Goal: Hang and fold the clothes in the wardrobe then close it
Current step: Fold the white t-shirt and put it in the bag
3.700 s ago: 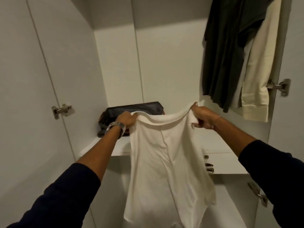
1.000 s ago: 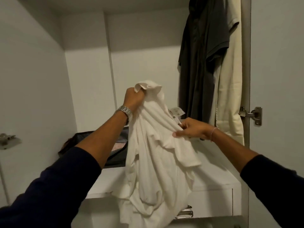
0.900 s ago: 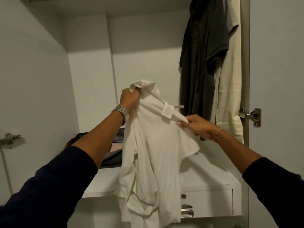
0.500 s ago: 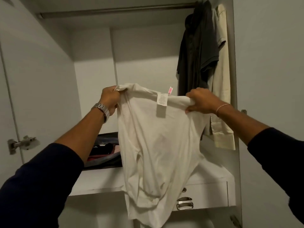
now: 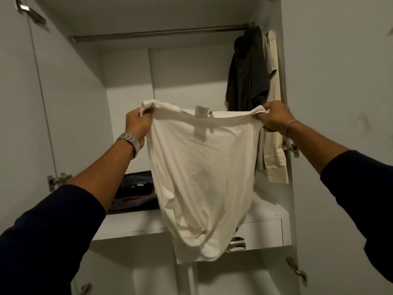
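1. The grip is two-handed: left hand (image 5: 136, 122) and right hand (image 5: 273, 117) each pinch a top corner of the white shirt (image 5: 202, 177), stretched level between them in front of the open wardrobe (image 5: 127, 67).
2. The shirt's long axis hangs straight down from both hands, which look equally near it; the rail (image 5: 157, 35) lies above.
3. Its bunched lower end hides the sleeves and part of the drawer handle (image 5: 237, 244); the label (image 5: 201, 111) is blurred.

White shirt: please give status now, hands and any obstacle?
Left hand and right hand each grip a top corner. White shirt hangs spread before the shelf. Rail free on the left.
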